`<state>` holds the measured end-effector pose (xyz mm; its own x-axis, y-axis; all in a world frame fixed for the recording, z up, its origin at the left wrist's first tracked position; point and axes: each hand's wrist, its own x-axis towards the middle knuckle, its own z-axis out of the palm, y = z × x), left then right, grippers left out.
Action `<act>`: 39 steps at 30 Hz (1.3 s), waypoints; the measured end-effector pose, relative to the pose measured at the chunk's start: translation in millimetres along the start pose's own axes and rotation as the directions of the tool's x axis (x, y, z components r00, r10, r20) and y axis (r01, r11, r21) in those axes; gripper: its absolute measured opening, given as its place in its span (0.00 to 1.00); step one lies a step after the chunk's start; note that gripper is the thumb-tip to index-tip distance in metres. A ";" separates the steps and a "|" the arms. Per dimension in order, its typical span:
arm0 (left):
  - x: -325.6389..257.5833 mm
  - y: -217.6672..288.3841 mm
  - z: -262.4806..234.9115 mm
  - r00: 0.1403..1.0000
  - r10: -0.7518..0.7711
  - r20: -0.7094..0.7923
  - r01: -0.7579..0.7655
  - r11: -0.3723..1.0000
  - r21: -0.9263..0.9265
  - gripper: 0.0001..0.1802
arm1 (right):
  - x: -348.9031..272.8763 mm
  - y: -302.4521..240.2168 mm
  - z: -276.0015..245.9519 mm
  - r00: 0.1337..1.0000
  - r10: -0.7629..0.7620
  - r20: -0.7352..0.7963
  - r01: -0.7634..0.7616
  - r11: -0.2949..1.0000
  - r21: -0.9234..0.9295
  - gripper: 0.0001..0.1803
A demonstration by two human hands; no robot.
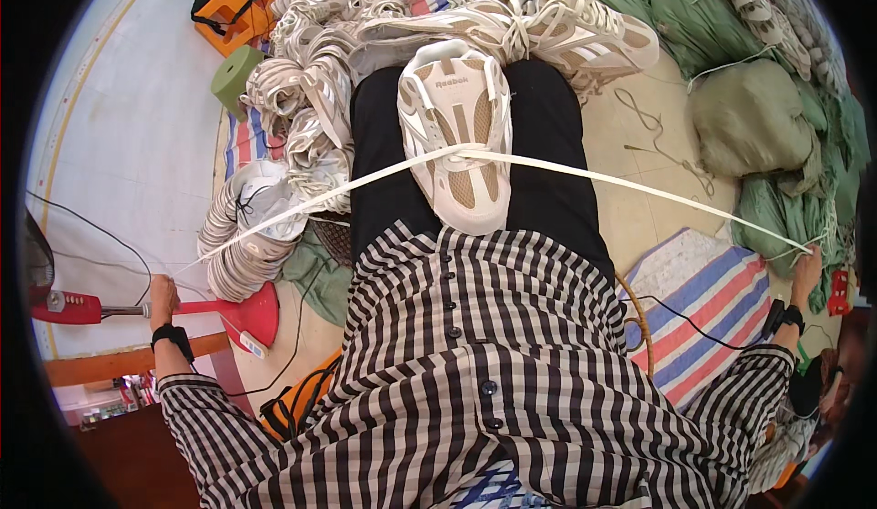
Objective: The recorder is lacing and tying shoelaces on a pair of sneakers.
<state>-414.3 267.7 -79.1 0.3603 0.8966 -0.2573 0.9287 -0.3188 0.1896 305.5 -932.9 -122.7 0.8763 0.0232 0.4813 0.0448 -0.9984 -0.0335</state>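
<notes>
A beige and white shoe upper with tan mesh patches lies across my black-trousered thighs, its rounded toe toward my body. A flat cream shoelace crosses over its middle in a knot or twist and stretches tautly out to both sides. My left hand, far out to the left, is closed on one end of the lace. On the opposite side my right hand grips the other end, arm spread wide. Neither hand touches the upper itself. The small details of both fingertips are hard to make out.
More laced shoe uppers rest by my knees, beside a heap of stacked uppers on the left. Close by are a green roll, an orange case and a red funnel-shaped object. Green sacks and a striped sheet lie right.
</notes>
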 end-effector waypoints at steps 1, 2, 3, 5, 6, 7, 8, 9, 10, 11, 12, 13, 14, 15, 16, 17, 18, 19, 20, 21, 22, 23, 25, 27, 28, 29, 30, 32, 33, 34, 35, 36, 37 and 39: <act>2.3 -15.7 1.5 0.954 0.285 0.096 -0.258 0.610 0.750 0.20 | -4.9 0.1 -8.7 0.998 0.061 -0.006 -0.061 0.998 -0.007 0.16; 7.4 -27.6 3.6 0.850 0.378 0.367 -0.285 -0.257 0.924 0.19 | -10.9 0.1 -16.1 0.984 0.177 0.009 -0.177 0.984 0.010 0.16; 8.0 -39.6 5.0 0.958 0.100 0.269 -0.263 -0.077 0.962 0.15 | -14.7 0.7 -22.7 0.986 0.165 -0.002 -0.165 0.983 0.077 0.15; 7.4 -55.1 11.9 0.952 0.103 0.290 -0.291 0.001 0.957 0.16 | -24.5 6.0 -32.4 0.993 0.108 -0.053 -0.106 0.994 0.039 0.15; 5.8 -59.0 14.6 0.954 0.021 0.299 -0.300 0.065 0.952 0.18 | -27.2 10.8 -34.1 0.976 0.215 -0.045 -0.213 0.976 0.049 0.14; -0.9 -62.9 15.2 0.974 -0.058 0.220 -0.207 0.169 0.964 0.19 | -33.8 17.9 -35.7 0.942 0.335 -0.001 -0.332 0.934 0.129 0.13; -7.3 -64.4 16.3 0.982 -0.045 0.186 -0.174 0.185 0.967 0.17 | -35.7 25.8 -35.4 0.961 0.274 -0.037 -0.268 0.956 0.118 0.13; -14.7 -65.1 16.1 0.981 0.035 0.190 -0.194 0.144 0.970 0.16 | -40.2 34.7 -35.2 0.956 0.294 -0.025 -0.286 0.945 0.159 0.13; -23.7 -66.2 15.2 0.975 0.108 0.193 -0.205 0.113 0.972 0.15 | -41.2 42.2 -32.8 0.920 0.391 0.015 -0.386 0.901 0.199 0.14; -30.7 -66.3 15.6 0.953 0.234 0.193 -0.187 -0.048 0.981 0.15 | -40.1 46.9 -28.3 0.950 0.312 -0.011 -0.304 0.932 0.197 0.14; -38.5 -67.8 14.8 0.930 0.313 0.192 -0.178 -0.073 0.981 0.15 | -37.2 47.1 -22.9 0.868 0.494 0.038 -0.443 0.740 0.507 0.15; -43.4 -69.3 16.1 0.995 0.066 -0.069 0.005 0.691 0.723 0.12 | -34.9 42.0 -17.3 0.720 0.677 0.151 -0.538 0.408 0.737 0.15; -46.7 -71.7 17.5 0.921 -0.385 -0.052 0.387 0.921 0.035 0.09 | -30.5 29.0 -10.5 0.768 0.615 0.178 -0.497 0.396 0.772 0.16; -48.0 -75.1 20.3 0.948 -0.316 -0.042 0.316 0.949 -0.009 0.09 | -21.5 7.0 -2.8 0.699 0.677 0.230 -0.550 0.303 0.778 0.17; -48.5 -79.7 23.3 0.951 -0.299 -0.085 0.304 0.952 0.050 0.07 | -14.4 -23.3 3.5 0.790 0.540 0.291 -0.487 0.264 0.833 0.17; -48.4 -85.6 26.4 0.927 -0.357 -0.114 0.371 0.919 0.131 0.05 | -9.9 -62.4 8.3 0.776 0.523 0.352 -0.494 0.158 0.855 0.17; -47.3 -91.9 30.1 0.968 -0.158 -0.196 0.196 0.962 0.193 0.06 | -14.0 -108.6 11.2 0.837 0.422 0.349 -0.446 0.155 0.882 0.17; -46.2 -98.8 32.8 0.965 -0.028 -0.261 0.107 0.950 0.293 0.06 | -12.2 -161.2 10.6 0.864 0.336 0.375 -0.444 0.156 0.882 0.17; -45.0 -105.6 36.2 0.954 0.016 -0.298 0.106 0.915 0.388 0.07 | -17.6 -216.9 7.1 0.920 0.134 0.368 -0.382 0.098 0.919 0.17; -45.5 -112.8 37.8 0.944 0.022 -0.328 0.080 0.952 0.295 0.06 | -23.5 -274.1 0.8 0.943 -0.039 0.331 -0.326 0.103 0.940 0.16; -45.9 -119.1 39.9 0.940 -0.056 -0.335 0.124 0.975 0.185 0.06 | -34.1 -328.4 -9.7 0.942 -0.102 0.321 -0.293 0.220 0.930 0.16; -47.4 -124.8 41.8 0.917 -0.217 -0.334 0.252 0.965 0.065 0.06 | -40.1 -375.8 -25.6 0.915 -0.293 0.276 -0.172 0.337 0.926 0.15; -51.0 -132.9 47.1 0.914 -0.154 -0.375 0.214 0.969 0.126 0.06 | -62.9 -465.2 -48.3 0.862 -0.436 0.258 -0.249 0.080 0.965 0.12; -54.7 -136.9 53.3 0.901 -0.127 -0.414 0.235 0.947 0.222 0.06 | -75.0 -525.5 -69.9 0.764 -0.603 0.230 -0.271 0.023 0.962 0.11; -56.3 -137.6 56.9 0.895 -0.107 -0.434 0.240 0.934 0.264 0.06 | -81.7 -548.0 -76.6 0.709 -0.640 0.296 -0.390 -0.006 0.921 0.08; -57.9 -137.8 60.8 0.890 -0.081 -0.450 0.238 0.922 0.305 0.06 | -88.7 -565.9 -80.8 0.689 -0.664 0.291 -0.401 -0.014 0.916 0.06; -59.1 -137.3 65.5 0.882 -0.056 -0.467 0.239 0.909 0.341 0.06 | -94.5 -579.9 -82.7 0.678 -0.684 0.268 -0.358 0.011 0.934 0.05; -60.7 -134.0 75.8 0.879 -0.075 -0.470 0.262 0.901 0.346 0.06 | -102.7 -598.0 -81.0 0.665 -0.710 0.231 -0.307 0.022 0.951 0.04; -60.4 -130.3 81.0 0.866 0.043 -0.498 0.177 0.905 0.386 0.06 | -104.8 -602.1 -78.6 0.667 -0.720 0.192 -0.283 -0.006 0.959 0.04; -59.9 -124.6 86.8 0.859 0.077 -0.506 0.151 0.906 0.395 0.07 | -106.5 -605.3 -75.4 0.685 -0.719 0.122 -0.096 0.076 0.992 0.04; -57.7 -116.1 91.6 0.860 0.069 -0.506 0.161 0.904 0.396 0.08 | -107.6 -607.4 -72.0 0.692 -0.721 0.050 0.095 0.160 0.983 0.04; -55.6 -104.7 96.2 0.842 0.147 -0.520 0.096 0.906 0.412 0.08 | -108.2 -609.1 -68.6 0.686 -0.726 0.048 0.097 0.157 0.983 0.04; -52.6 -89.1 102.3 0.857 0.108 -0.504 0.066 0.947 0.315 0.09 | -108.5 -611.0 -65.4 0.716 -0.698 -0.020 0.163 0.138 0.977 0.04; -40.5 -44.6 108.5 0.789 0.276 -0.549 -0.092 0.937 0.338 0.09 | -109.0 -613.6 -60.2 0.735 -0.672 -0.090 0.230 0.122 0.965 0.05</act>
<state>-460.7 212.3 -180.0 0.4922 0.7880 0.3699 0.8663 -0.4852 -0.1192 153.5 -325.8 -101.8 0.5707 0.6833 0.4553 0.6705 -0.0677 -0.7388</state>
